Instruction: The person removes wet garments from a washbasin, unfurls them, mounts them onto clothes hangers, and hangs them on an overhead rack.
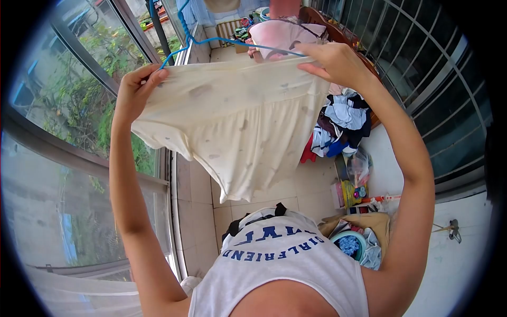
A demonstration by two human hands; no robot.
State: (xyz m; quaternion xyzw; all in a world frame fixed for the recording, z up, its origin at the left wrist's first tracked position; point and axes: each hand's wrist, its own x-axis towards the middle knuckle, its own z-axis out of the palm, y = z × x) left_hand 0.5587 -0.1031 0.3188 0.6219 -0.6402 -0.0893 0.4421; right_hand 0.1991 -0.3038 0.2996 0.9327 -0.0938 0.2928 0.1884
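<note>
A cream garment (237,121) with small grey marks hangs spread out between my hands. A blue wire hanger (227,40) runs along its upper edge, its hook end rising at the upper left. My left hand (138,90) pinches the garment's left upper corner beside the hanger's end. At the right upper corner, my right hand (330,64) has its fingers closed round the cloth and the hanger's other end. The garment's lower part hangs loose in folds.
Windows (90,95) line the left side, with plants outside. A pile of clothes (346,119) lies at the right, below a pink cloth-covered item (280,34). A basin (348,243) with clothes stands lower right. Barred panes (443,68) are at the far right.
</note>
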